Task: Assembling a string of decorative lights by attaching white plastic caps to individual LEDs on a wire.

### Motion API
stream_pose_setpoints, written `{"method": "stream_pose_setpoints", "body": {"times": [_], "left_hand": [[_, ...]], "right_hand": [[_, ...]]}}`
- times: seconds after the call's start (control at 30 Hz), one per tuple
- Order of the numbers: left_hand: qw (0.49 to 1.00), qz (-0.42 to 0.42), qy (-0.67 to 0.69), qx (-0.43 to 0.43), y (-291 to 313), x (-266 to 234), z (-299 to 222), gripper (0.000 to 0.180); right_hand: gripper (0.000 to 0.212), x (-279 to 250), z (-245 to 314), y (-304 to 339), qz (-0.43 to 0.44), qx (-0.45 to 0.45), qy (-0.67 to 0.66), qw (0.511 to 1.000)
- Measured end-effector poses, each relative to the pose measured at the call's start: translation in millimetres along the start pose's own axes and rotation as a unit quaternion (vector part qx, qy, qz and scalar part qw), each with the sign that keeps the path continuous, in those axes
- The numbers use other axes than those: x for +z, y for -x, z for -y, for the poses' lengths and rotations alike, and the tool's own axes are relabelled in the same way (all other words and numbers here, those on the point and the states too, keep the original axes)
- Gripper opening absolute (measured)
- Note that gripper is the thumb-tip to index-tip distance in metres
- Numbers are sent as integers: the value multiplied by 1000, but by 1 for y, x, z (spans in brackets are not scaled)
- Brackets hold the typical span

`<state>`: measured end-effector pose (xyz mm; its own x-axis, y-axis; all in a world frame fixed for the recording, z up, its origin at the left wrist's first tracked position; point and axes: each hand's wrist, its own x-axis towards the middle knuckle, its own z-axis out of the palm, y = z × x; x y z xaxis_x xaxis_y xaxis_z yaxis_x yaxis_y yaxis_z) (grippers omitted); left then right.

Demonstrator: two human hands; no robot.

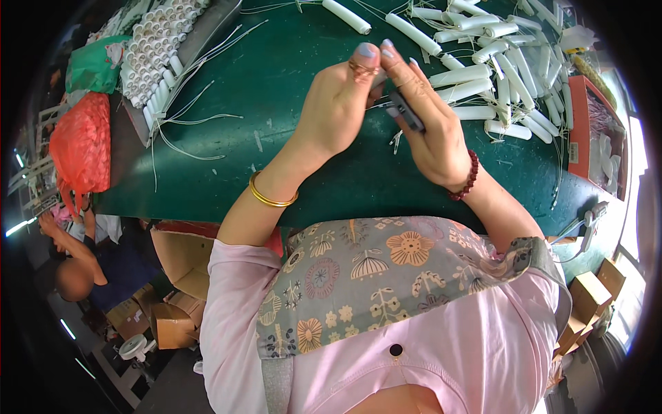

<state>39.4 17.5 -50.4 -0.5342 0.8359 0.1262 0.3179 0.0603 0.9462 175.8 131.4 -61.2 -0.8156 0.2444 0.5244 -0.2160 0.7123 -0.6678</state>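
Note:
Over the green table, my two hands meet, with thumb and fingertips close together. The fingers of my left hand are pressed together; what they pinch is mostly hidden, though something pale shows between the hands. In my right hand sits a small dark grey tool, held under the fingers; its exact kind is unclear. Thin wire ends poke out near it. Just beyond my hands lie two white tubes, one at the far edge and one nearer my right fingers.
A loose pile of white tubes with thin wires covers the table's right side. At left, a tray holds stacked tubes, their wires trailing. A red bag, a red box and cartons surround the table. Another person is at lower left.

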Motion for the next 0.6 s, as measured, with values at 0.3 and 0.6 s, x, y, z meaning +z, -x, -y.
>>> {"method": "stream_pose_setpoints", "body": {"times": [0.3, 0.6], "left_hand": [[907, 129, 352, -189, -12, -36, 11, 69], [899, 37, 391, -191, -12, -44, 12, 57]], "right_hand": [[30, -38, -14, -5, -5, 170, -101, 980], [35, -53, -20, -14, -97, 209, -178, 957]]}}
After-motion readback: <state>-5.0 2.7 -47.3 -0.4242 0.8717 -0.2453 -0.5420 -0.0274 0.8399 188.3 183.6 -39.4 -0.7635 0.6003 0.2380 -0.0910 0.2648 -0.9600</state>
